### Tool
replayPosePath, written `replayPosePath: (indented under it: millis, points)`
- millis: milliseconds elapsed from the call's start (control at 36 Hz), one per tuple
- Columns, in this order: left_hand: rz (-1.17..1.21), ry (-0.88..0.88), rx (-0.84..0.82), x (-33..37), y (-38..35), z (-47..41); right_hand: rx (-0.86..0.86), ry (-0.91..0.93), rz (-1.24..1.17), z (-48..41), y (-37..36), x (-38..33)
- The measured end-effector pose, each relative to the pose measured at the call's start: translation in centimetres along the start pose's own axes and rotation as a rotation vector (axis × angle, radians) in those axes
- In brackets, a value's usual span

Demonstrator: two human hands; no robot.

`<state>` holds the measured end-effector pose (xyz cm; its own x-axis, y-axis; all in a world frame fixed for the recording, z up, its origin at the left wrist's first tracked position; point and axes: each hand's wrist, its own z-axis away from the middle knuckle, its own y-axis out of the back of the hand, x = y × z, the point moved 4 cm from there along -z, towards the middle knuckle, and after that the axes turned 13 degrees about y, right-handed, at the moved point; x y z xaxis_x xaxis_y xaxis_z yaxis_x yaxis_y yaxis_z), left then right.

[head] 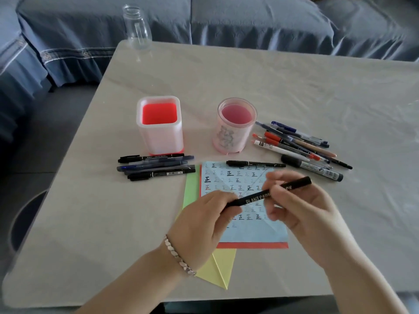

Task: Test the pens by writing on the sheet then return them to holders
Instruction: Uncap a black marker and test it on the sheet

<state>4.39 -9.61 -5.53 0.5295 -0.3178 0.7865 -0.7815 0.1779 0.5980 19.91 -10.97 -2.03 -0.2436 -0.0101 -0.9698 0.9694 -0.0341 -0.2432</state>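
A black pen with white lettering (258, 197) is held level above the light blue sheet (254, 232), which is covered with written marks. My left hand (201, 223) grips its left end and my right hand (297, 211) pinches it near the middle. Another black pen (254, 164) lies on the sheet's top edge. Behind the sheet stand a square white holder with a red inside (159, 126) and a round clear pink holder (234, 125), neither with pens in it. A few dark pens (156, 166) lie left of the sheet. Several mixed pens (299, 146) lie to the right.
Green, red and yellow sheets (220, 268) stick out from under the blue one. A clear glass bottle (137, 28) stands at the table's far left corner. A blue-covered sofa (226, 19) runs behind the table. A bracelet is on my left wrist.
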Motion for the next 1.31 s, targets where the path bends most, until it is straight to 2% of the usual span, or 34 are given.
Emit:
replayPosePath:
  millis: [111,194,250,361,528,667,722,861,944,1000,1083,1167,1306]
  points:
    - [0.071,0.091,-0.162,0.2,-0.7,0.5,0.04,-0.071,0.34,0.1,-1.7,2.9]
    - [0.067,0.078,-0.188,0.7,-0.7,0.8,0.066,-0.011,0.488,0.3,-2.6,3.8]
    - [0.074,0.085,-0.22,0.8,-1.0,1.0,0.145,0.036,0.594,0.4,-2.6,4.1]
    - [0.131,0.127,-0.267,0.6,-1.3,1.5,0.235,0.013,0.537,0.8,-3.2,4.9]
    - [0.198,0.121,-0.293,0.3,-1.2,1.8,0.222,0.065,0.393,0.9,-3.5,4.6]
    - [0.138,0.077,-0.32,0.0,-1.0,1.8,0.178,0.12,0.448,1.0,-3.1,4.4]
    - [0.052,0.081,-0.258,-0.7,-0.9,2.0,0.212,0.126,0.439,1.0,-2.7,4.3]
    - [-0.038,0.296,-0.034,-3.6,1.1,2.2,0.344,0.189,0.463,0.9,0.1,3.6]
    - [-0.22,0.326,0.175,-6.0,2.4,2.0,0.339,0.133,0.465,1.2,1.7,4.3]
    - [-0.303,0.29,0.249,-7.2,3.0,1.9,0.338,0.092,0.454,1.4,2.6,5.0]
    - [-0.421,0.212,0.312,-8.5,3.0,1.9,0.328,0.045,0.437,1.8,3.5,5.8]
    - [-0.484,0.233,0.365,-9.5,3.0,2.1,0.321,0.017,0.411,2.1,3.8,6.3]
    - [-0.547,0.181,0.382,-9.8,2.5,2.3,0.373,0.057,0.403,2.2,3.5,6.7]
